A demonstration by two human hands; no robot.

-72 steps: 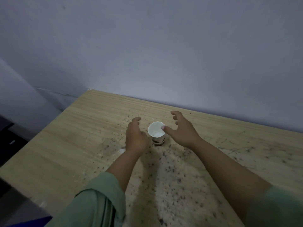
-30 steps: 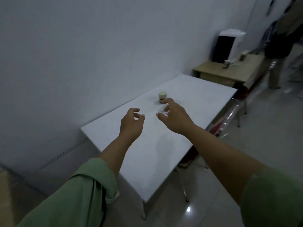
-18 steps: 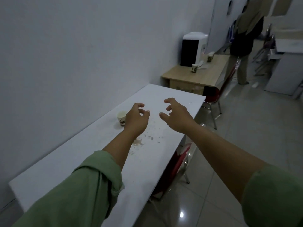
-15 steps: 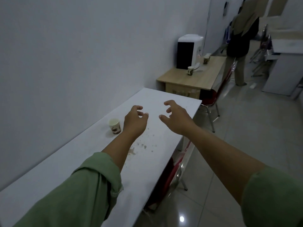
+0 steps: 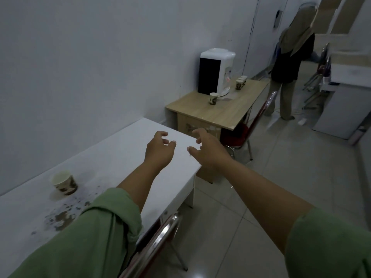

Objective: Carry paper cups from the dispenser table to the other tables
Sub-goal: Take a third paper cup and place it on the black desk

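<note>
My left hand (image 5: 159,150) and my right hand (image 5: 208,148) reach forward over the far end of a white table (image 5: 124,149), fingers apart, holding nothing. A patterned paper cup (image 5: 63,183) stands on that table at the lower left, beside dark speckles. Ahead stands the wooden dispenser table (image 5: 232,109) with a white and black water dispenser (image 5: 214,72). One paper cup (image 5: 213,98) stands near its middle, and a few more paper cups (image 5: 241,82) are lined up beyond the dispenser's tap.
A red chair (image 5: 249,125) is tucked at the dispenser table's right side. Another chair back (image 5: 160,235) sits against the white table near me. A person (image 5: 289,63) stands on the tiled floor at the back right, near white cabinets (image 5: 347,101).
I left a cup on a wooden table, turned and walked along the white table. The dispenser table is closer, and the cup on the white table has slid to my lower left.
</note>
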